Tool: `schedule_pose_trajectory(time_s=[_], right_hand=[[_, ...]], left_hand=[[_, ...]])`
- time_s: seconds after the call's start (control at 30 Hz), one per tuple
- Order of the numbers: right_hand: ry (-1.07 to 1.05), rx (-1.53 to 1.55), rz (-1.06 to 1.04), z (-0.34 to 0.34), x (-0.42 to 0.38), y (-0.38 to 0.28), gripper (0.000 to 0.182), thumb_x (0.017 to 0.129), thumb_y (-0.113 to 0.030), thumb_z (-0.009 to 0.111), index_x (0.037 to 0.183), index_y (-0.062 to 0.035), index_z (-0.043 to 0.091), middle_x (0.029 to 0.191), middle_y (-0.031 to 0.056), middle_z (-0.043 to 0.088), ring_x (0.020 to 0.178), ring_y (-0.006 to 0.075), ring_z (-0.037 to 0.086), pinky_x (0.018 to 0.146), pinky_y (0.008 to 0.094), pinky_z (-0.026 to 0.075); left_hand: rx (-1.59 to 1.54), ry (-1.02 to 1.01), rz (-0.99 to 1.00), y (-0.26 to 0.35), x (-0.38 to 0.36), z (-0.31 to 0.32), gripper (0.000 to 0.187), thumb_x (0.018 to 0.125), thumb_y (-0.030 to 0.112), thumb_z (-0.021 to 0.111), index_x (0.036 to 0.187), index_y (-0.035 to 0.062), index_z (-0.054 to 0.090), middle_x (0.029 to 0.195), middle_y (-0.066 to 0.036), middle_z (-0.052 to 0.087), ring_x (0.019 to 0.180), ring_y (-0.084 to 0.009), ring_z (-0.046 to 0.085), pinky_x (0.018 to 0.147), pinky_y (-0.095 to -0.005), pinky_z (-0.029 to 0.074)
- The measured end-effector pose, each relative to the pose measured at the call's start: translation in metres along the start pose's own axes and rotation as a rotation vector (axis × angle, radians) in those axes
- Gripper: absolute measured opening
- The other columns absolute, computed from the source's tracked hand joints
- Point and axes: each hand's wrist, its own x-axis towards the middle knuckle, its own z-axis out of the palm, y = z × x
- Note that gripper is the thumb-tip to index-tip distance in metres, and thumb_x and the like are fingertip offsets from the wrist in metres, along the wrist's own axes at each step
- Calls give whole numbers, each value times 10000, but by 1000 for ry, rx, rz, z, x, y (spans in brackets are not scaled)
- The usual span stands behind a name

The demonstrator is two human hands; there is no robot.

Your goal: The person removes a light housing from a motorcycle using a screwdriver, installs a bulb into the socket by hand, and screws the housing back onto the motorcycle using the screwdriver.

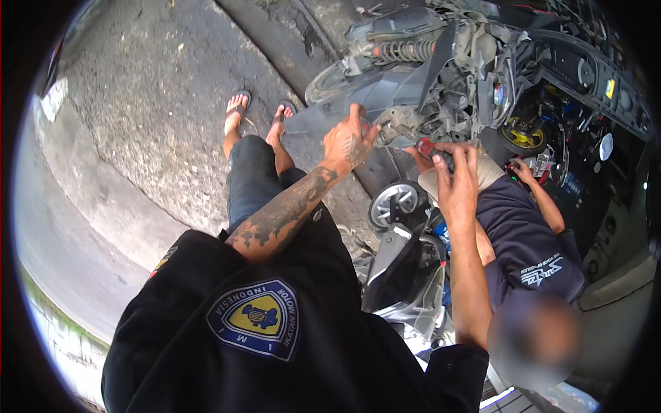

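Observation:
My left hand point(348, 143), with a tattooed forearm, is against the edge of a dark grey motorcycle body panel point(320, 118). Its visible fingers are apart, and I see nothing held in them. Wrapped in my right hand point(460, 180) is a screwdriver point(428, 149) with a red and black handle. The shaft points left, toward my left hand and the dirty metal parts point(399, 122) of the stripped motorcycle point(468, 76). Exactly what the tip touches is too small to tell.
A co-worker in a dark shirt point(520, 230) sits close on the right, one hand point(521, 170) near a yellow wheel point(525, 134). Below my hands stands a grey and black scooter point(406, 275). A groove crosses the rough concrete point(158, 103).

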Motion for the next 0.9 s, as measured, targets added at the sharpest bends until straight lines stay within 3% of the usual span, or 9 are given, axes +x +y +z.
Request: schedule_pose_trajectory(time_s=[0.03, 0.23, 0.37, 0.43, 0.57, 0.63, 0.73, 0.8, 0.9], right_hand=[[27, 31, 14, 2, -2, -1, 235, 870, -85, 609, 1103, -78, 584, 1061, 169, 516, 998, 378, 565, 814, 428, 463], [238, 197, 97, 17, -12, 10, 319, 822, -14, 625, 1134, -41, 565, 1083, 161, 549, 1000, 344, 581, 822, 406, 468], [425, 475, 217, 32, -28, 19, 378, 805, -3, 665, 1164, -35, 551, 1064, 127, 593, 996, 237, 593, 849, 323, 460], [696, 749, 296, 41, -41, 24, 391, 836, -24, 663, 1200, -26, 521, 1080, 114, 595, 996, 179, 573, 857, 297, 455], [1146, 1055, 277, 50, -60, 32, 320, 904, -18, 488, 1214, -11, 409, 1091, 149, 559, 1011, 215, 557, 841, 347, 497], [1282, 1319, 299, 51, -65, 33, 301, 870, 28, 421, 1162, -40, 419, 1021, 141, 540, 880, 219, 581, 730, 374, 528], [1138, 1408, 544, 81, -75, 48, 293, 854, 23, 457, 1137, -50, 440, 792, 76, 491, 566, 153, 504, 497, 308, 462], [830, 1379, 688, 109, -70, 50, 181, 904, -81, 573, 1078, -40, 543, 614, 24, 480, 448, 105, 469, 416, 247, 392], [472, 1232, 838, 155, -56, 45, 317, 877, -261, 679, 1097, -40, 627, 653, 21, 546, 424, 88, 491, 381, 253, 384]], left_hand=[[18, -3, 29, -2, 3, 1, 405, 869, 443, 606, 923, 49, 535, 836, -153, 681, 794, -379, 658, 673, -454, 493], [345, -153, 79, 0, 12, 10, 571, 861, 589, 544, 1016, 40, 569, 864, -184, 676, 808, -365, 669, 721, -449, 508], [463, -204, 97, 4, 12, 10, 585, 860, 600, 534, 967, 29, 608, 813, -185, 674, 802, -366, 667, 720, -459, 504], [369, -176, 75, 3, 15, 11, 576, 870, 582, 529, 895, 16, 636, 748, -186, 665, 796, -370, 662, 703, -456, 499], [329, -160, 88, -1, 14, 16, 539, 878, 539, 536, 866, 10, 640, 705, -186, 651, 748, -370, 655, 667, -449, 486], [318, -87, 141, -7, 14, 19, 456, 884, 469, 558, 871, 19, 632, 689, -179, 640, 688, -369, 640, 621, -435, 473], [325, 10, 295, -10, 8, 29, 365, 897, 386, 565, 841, 27, 599, 655, -178, 616, 643, -380, 615, 586, -433, 455], [336, -28, 289, -2, 7, 30, 337, 908, 375, 546, 848, 45, 578, 701, -201, 624, 709, -418, 605, 629, -475, 452], [354, -84, 303, 1, 5, 30, 285, 920, 348, 529, 868, 68, 542, 746, -226, 631, 771, -459, 593, 666, -523, 444]])
